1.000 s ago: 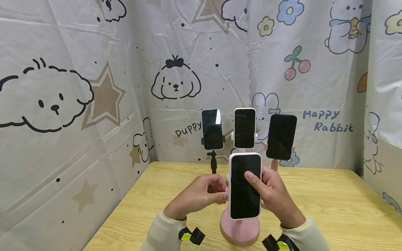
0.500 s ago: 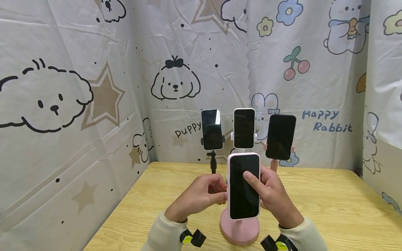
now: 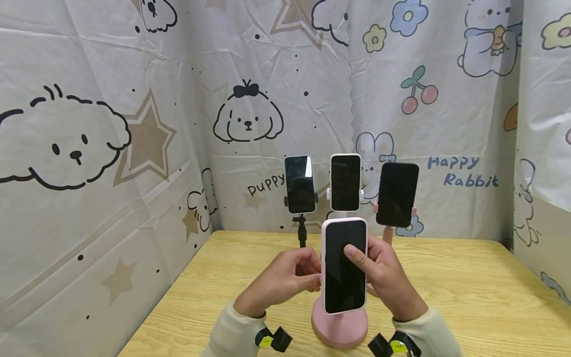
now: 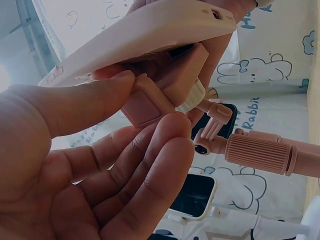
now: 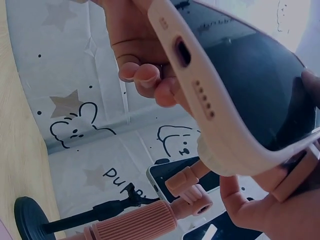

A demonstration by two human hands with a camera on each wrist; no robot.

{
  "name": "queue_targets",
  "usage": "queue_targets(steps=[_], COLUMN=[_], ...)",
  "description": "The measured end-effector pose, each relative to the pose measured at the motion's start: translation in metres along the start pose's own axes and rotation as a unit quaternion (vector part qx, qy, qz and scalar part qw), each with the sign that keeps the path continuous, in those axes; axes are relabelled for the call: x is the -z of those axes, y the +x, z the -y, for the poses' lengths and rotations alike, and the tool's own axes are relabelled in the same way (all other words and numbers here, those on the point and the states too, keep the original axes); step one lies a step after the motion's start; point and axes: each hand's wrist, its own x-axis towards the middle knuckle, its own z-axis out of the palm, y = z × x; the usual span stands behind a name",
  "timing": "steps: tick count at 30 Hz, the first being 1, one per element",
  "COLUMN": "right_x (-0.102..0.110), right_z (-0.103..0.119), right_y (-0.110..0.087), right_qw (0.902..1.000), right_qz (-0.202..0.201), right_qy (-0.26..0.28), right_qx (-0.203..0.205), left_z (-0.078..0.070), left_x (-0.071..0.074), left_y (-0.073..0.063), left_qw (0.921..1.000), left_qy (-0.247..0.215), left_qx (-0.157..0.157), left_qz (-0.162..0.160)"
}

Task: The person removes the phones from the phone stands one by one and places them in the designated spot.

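Observation:
A phone in a pale pink case (image 3: 339, 287) stands upright at the head of a pink phone stand, its dark screen towards me. My right hand (image 3: 390, 277) grips its right side, thumb flat on the screen and fingers behind. At the phone's left edge, my left hand (image 3: 278, 277) pinches a pink clamp arm (image 4: 145, 106) between thumb and fingers. Behind the phone, the clamp body (image 4: 182, 75) joins a jointed neck and ribbed pole (image 4: 257, 154). The round pink base (image 3: 339, 327) rests on the table. Whether the clamp bears on the case, I cannot tell.
Behind my hands, phones stand upright in holders: one on a black stand (image 3: 302, 233), a white-edged phone (image 3: 345, 182) in a white holder, and a black phone (image 3: 398, 193) in a pink holder. Patterned cloth (image 3: 250, 49) surrounds the wooden table (image 3: 468, 287).
The phone and right hand have shifted very slightly left over the base. Both hands keep the same hold. The whole head view has drifted a little.

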Motion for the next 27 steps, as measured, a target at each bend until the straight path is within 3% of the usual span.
queue_targets(steps=[8,16,27], right_x=[0.004,0.0069,0.003], right_z=[-0.0018,0.0005,0.0056], right_y=[0.0022,0.0017,0.001], right_qw=[0.9988,0.9985,0.9969], right_qz=[0.039,0.054,0.063], right_qy=[0.025,0.0,-0.039], right_qx=[0.013,0.002,0.026], left_z=[0.0021,0.0011,0.0023], left_x=[-0.0008,-0.002,-0.0011], left_y=[0.0012,0.0009,0.002], left_qw=[1.0,1.0,1.0], left_qy=[-0.002,0.007,-0.002], left_qx=[0.003,0.003,-0.008], left_qz=[-0.001,-0.005,-0.003])
